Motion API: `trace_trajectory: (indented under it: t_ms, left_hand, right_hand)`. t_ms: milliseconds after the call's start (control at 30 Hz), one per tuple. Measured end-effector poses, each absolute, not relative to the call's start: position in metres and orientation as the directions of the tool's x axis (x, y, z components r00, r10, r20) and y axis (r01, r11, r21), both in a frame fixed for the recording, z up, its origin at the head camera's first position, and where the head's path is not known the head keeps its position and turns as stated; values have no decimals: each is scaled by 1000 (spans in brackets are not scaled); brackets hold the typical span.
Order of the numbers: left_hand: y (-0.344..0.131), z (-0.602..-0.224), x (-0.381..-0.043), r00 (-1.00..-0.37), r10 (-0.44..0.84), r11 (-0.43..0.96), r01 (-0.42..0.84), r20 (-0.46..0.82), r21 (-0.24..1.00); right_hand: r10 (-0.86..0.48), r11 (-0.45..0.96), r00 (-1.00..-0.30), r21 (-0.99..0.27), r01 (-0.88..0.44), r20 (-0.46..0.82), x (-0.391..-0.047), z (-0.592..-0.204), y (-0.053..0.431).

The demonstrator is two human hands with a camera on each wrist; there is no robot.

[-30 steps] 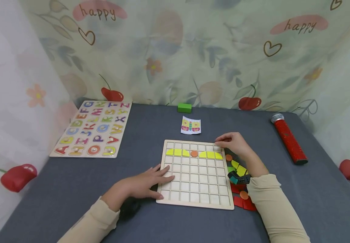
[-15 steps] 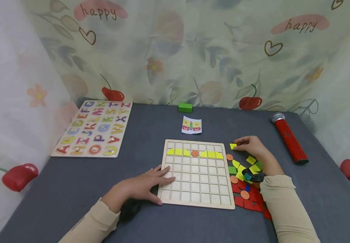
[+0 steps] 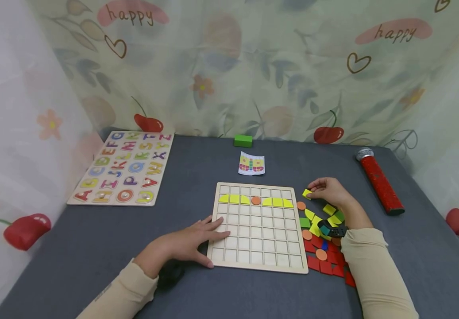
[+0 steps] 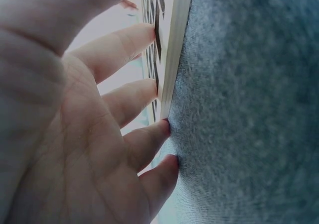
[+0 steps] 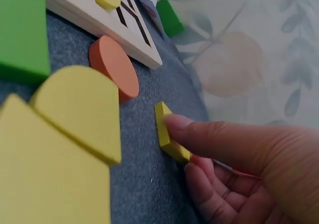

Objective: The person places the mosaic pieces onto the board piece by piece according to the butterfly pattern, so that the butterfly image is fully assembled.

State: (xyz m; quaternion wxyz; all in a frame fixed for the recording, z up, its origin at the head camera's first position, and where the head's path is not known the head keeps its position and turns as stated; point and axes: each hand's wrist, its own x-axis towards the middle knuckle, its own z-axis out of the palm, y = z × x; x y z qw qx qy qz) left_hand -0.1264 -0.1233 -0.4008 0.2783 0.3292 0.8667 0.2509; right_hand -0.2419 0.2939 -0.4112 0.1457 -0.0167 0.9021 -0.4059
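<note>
My right hand point(image 3: 330, 192) pinches a yellow square tile point(image 3: 306, 193) between thumb and fingers, just off the board's upper right corner. In the right wrist view the yellow tile point(image 5: 163, 130) stands tilted close over the cloth. A wooden grid board point(image 3: 249, 241) lies in the middle, its second row bearing several yellow tiles point(image 3: 277, 202) and an orange disc point(image 3: 256, 200). On the board's left edge rests my left hand point(image 3: 191, 241), fingers spread. The left wrist view shows two fingertips point(image 4: 148, 87) on the board's edge and others on the cloth.
Loose red tiles point(image 3: 326, 267), yellow and green tiles and orange discs are heaped right of the board. Behind it lie a butterfly pattern card point(image 3: 251, 164) and a green block point(image 3: 243, 141). An alphabet board point(image 3: 121, 170) sits left, a red microphone point(image 3: 381, 184) right.
My right hand has moved right from the board's upper right corner, and the yellow tile now shows in its fingers, tilting slightly. The left hand stays on the board.
</note>
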Motion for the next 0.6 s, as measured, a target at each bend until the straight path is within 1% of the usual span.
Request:
trace_trajectory:
  t_ms: [167,267,600]
  left_hand:
    - [-123,-401,-126,-632,707,662,432,-318,612]
    - [-123,-401,-126,-633,706,661,430,-317,615]
    - [-122,-400,-126,-632,709,656,430,-312,620]
  right_hand:
    - [-149,710,-951,-698,89,-272,-242,-408,291]
    - [-138,704,-952,-703,100,-273,-242,-408,288]
    - [-67,605,-969,-782,151,-239,-238,-410,275]
